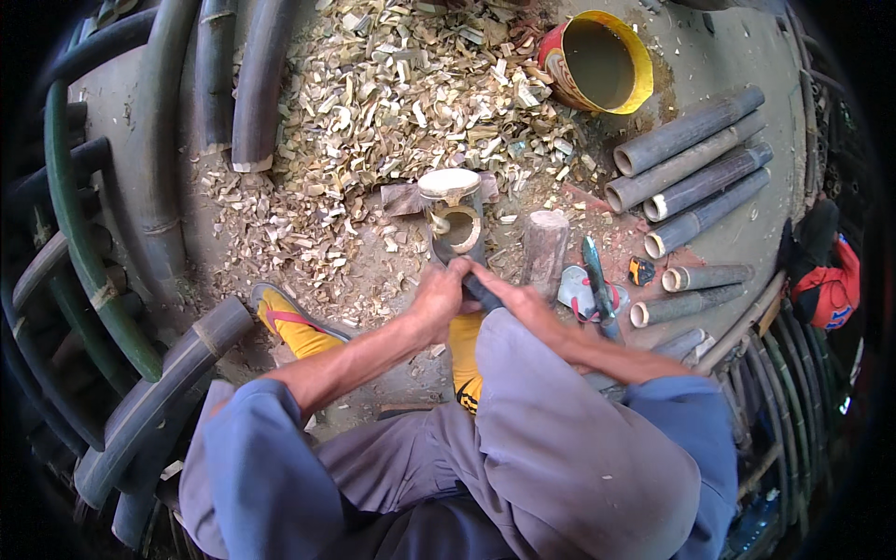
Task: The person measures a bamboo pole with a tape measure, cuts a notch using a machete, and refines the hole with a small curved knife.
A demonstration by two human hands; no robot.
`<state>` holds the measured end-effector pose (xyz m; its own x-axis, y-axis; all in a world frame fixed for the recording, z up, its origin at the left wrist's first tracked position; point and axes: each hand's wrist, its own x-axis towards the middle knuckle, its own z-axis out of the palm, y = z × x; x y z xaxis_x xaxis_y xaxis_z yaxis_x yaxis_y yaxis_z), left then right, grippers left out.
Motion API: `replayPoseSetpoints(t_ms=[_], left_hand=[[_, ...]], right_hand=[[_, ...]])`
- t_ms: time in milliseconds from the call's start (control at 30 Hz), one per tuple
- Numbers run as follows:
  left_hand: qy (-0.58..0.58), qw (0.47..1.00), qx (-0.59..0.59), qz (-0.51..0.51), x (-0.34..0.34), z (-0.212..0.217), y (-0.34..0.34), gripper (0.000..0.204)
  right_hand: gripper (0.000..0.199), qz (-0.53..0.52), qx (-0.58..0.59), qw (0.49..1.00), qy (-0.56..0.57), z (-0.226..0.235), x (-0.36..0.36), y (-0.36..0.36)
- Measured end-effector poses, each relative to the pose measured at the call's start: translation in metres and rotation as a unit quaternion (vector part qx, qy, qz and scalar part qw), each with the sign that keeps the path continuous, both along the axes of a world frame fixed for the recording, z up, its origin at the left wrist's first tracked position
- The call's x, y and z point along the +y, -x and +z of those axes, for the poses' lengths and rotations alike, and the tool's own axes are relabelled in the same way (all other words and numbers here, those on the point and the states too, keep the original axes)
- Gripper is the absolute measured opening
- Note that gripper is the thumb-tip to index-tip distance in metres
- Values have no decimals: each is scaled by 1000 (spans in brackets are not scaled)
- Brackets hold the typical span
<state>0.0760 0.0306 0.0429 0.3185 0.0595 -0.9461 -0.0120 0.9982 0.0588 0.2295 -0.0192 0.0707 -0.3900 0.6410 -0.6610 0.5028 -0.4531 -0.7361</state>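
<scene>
Between my feet stands a dark bamboo section (477, 245) with a pale cut end and a large opening carved in its upper side. A pale curl shows at the opening's left edge, and the far end leans on a wooden block (401, 200). My left hand (442, 297) is closed at the section's near end, its fingers meeting those of my right hand (525, 313). My right hand is closed round a dark, handle-like rod (483, 294) that slants toward my knee. Any blade on the rod is hidden. Yellow socks (294, 322) cover my feet.
Wood chips (401, 103) are heaped ahead. A red and yellow bucket (642, 93) holds murky liquid. Cut bamboo tubes (691, 131) lie at right, near a wood stump (546, 245), a long teal-marked tool (595, 271), a flip-flop (577, 291) and a yellow-black tape measure (641, 271). Bamboo poles (163, 121) crowd the left.
</scene>
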Motion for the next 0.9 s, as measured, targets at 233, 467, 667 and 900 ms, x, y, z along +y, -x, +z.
replayPoseSetpoints(t_ms=[233, 467, 667, 900], left_hand=[[-47, 984, -15, -174, 1, -26, -26, 32], [-38, 964, -139, 224, 20, -1, -44, 33], [26, 742, -351, 571, 6, -12, -43, 39], [52, 752, -338, 564, -13, 5, -73, 38]], right_hand=[[67, -136, -60, 989, -22, 11, -23, -12], [53, 322, -265, 891, -179, 41, 93, -40], [17, 606, -219, 705, -296, 37, 169, 9], [35, 541, -167, 745, -354, 28, 159, -37]])
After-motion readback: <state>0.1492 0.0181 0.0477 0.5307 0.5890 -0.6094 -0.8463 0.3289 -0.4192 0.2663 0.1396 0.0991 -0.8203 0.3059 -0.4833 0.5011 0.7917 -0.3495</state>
